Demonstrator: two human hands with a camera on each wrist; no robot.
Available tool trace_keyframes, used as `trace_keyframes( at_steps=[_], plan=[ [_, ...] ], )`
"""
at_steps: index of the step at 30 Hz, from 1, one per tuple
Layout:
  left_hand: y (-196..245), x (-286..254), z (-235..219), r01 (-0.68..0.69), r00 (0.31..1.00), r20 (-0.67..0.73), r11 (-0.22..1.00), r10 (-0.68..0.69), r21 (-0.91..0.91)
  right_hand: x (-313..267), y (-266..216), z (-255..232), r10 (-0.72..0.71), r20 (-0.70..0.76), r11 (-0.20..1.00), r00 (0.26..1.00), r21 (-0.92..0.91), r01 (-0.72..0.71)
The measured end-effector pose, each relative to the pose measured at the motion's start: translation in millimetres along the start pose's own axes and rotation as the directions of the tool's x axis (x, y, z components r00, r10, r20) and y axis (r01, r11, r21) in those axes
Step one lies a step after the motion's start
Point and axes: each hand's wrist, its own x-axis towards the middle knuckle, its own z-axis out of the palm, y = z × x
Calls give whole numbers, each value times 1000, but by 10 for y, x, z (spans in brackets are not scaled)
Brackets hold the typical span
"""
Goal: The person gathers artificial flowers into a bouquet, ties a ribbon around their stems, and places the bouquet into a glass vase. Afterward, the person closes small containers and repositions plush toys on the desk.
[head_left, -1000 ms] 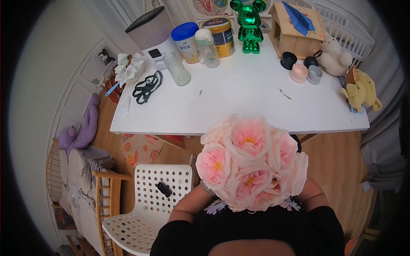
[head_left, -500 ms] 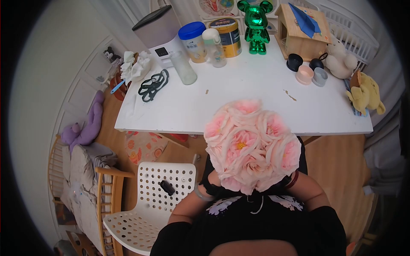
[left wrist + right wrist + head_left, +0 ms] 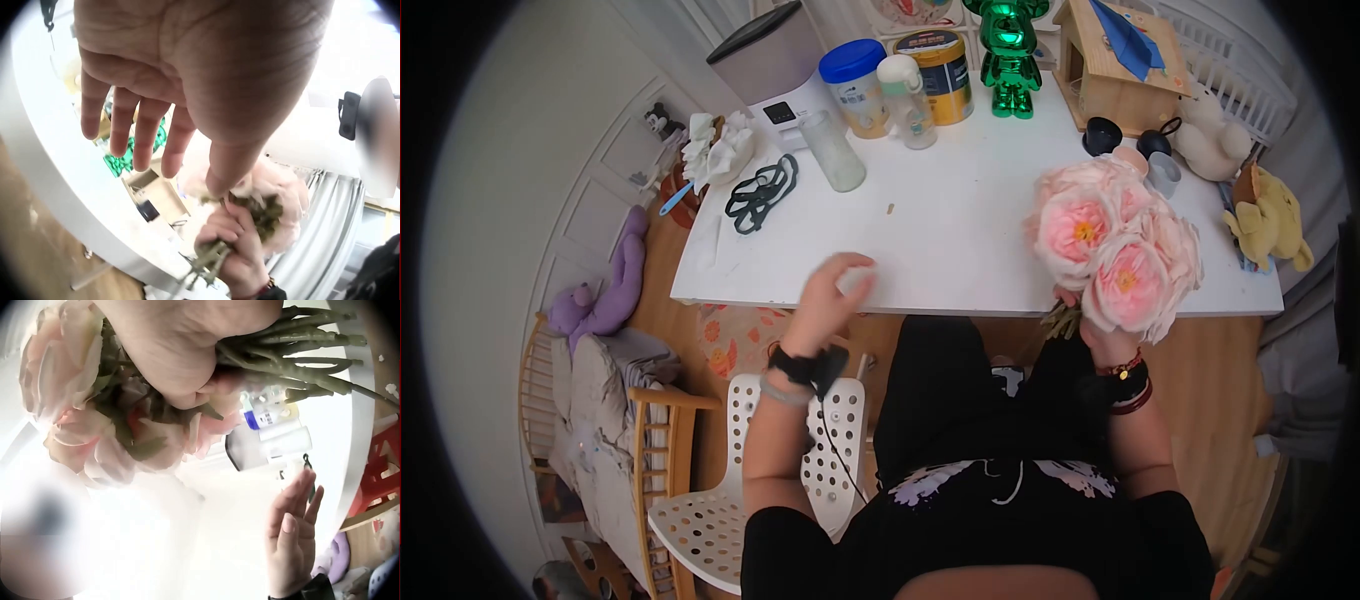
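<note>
A bouquet of pink roses (image 3: 1125, 250) with yellow centres is held above the table's right front edge. My right hand (image 3: 1112, 345) grips it around the green stems (image 3: 300, 362), which stick out below the fist in the right wrist view. My left hand (image 3: 825, 305) is raised over the front left edge of the white table (image 3: 960, 230), its fingers extended and nothing in them. Of the things on the table, a frosted glass vase (image 3: 833, 155) and a dark green tangled strap (image 3: 762, 195) stand nearest to it.
Along the back are a blue-lidded can (image 3: 855, 85), a yellow can (image 3: 945, 80), a bottle (image 3: 910, 105), a shiny green bear figure (image 3: 1010, 60) and a wooden house (image 3: 1125, 75). Small cups (image 3: 1102, 135) and a yellow plush (image 3: 1268, 220) sit at the right. A white chair (image 3: 700, 530) stands front left.
The bouquet has moved to the right and forward in my right hand. My left hand, hidden behind the flowers earlier, has come away to the left over the table edge.
</note>
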Motion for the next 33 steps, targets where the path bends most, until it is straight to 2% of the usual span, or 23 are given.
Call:
trace_keyframes(
  at_steps=[1, 2, 3, 5, 6, 8, 9, 11, 12, 13, 14, 15, 17, 18, 20, 21, 23, 25, 26, 27, 29, 31, 33],
  plan=[
    [-274, 136, -150, 73, 996, -63, 993, -67, 97, 102, -2, -92, 26, 43, 969, 999, -245, -15],
    [-583, 268, -297, 138, 984, -127, 983, -122, 125, 133, -91, 199, 55, -114, 933, 992, -347, -91],
    [-872, 382, -438, 203, 966, -189, 968, -174, 148, 159, -92, 187, 54, -114, 934, 992, -344, -90],
    [-1266, 556, -695, 284, 936, -310, 876, -166, 389, 204, -101, 122, 196, -128, 949, 972, -225, -221],
    [-1467, 595, -787, 282, 937, -310, 876, -164, 390, 213, -80, 90, 217, -157, 944, 964, -217, -248],
    [-1816, 673, -930, 305, 938, -335, 662, -86, 685, 214, -63, 85, 242, -175, 944, 954, -186, -273],
    [-1921, 719, -990, 303, 938, -336, 663, -82, 685, 213, -58, 83, 269, -192, 941, 944, -155, -300],
    [-2011, 821, -1063, 217, 962, -110, 454, -250, 864, 213, -48, 86, 276, -193, 937, 941, -164, -308],
    [-2001, 847, -1056, 210, 964, -106, 456, -244, 865, 204, -48, 79, 286, -199, 932, 937, -172, -320],
    [-1992, 840, -1038, 336, 929, -178, 532, -325, 777, 200, -22, 29, 279, -204, 934, 938, -172, -315],
    [-1939, 822, -1011, 455, 879, -235, 589, -414, 668, 198, 26, -52, 278, -171, 937, 945, -166, -306],
    [-1817, 796, -971, 452, 881, -231, 591, -413, 668, 191, 35, -69, 280, -135, 940, 950, -160, -300],
    [-1583, 727, -930, 517, 856, -344, 626, -387, 584, 175, 38, -77, 257, -116, 931, 960, -235, -277],
    [-1536, 698, -955, 521, 854, -346, 624, -390, 583, 178, 46, -101, 267, -94, 923, 959, -261, -282],
    [-1445, 657, -1012, 429, 902, -327, 667, -282, 609, 182, 37, -81, 280, -69, 914, 957, -287, -288],
    [-1362, 651, -1083, 431, 901, -329, 665, -283, 610, 178, 15, -28, 284, -84, 919, 955, -261, -296],
    [-1178, 653, -1324, 380, 902, -314, 891, -297, 249, 171, 4, -9, 288, -101, 925, 952, -229, -304],
    [-1027, 686, -1581, 170, 906, -418, 961, -66, 217, 192, -2, -36, 282, -85, 919, 956, -261, -295],
    [-881, 703, -1720, 144, 902, -424, 981, -77, 127, 216, 15, -74, 288, -95, 916, 953, -261, -303],
    [-663, 696, -1853, 114, 898, -431, 993, -87, 37, 222, 0, -51, 289, -93, 917, 953, -258, -304],
    [222, 547, -1857, 73, 872, -460, 973, -170, -221, 215, -36, 14, 310, -140, 918, 940, -214, -334],
    [661, 457, -1988, -72, 899, -437, 971, -37, -229, 234, -13, -17, 298, -135, 923, 945, -213, -322],
    [1091, 296, -2110, -145, 887, -459, 976, 56, -160, 248, 16, -74, 308, -126, 929, 943, -174, -327]
  ],
)
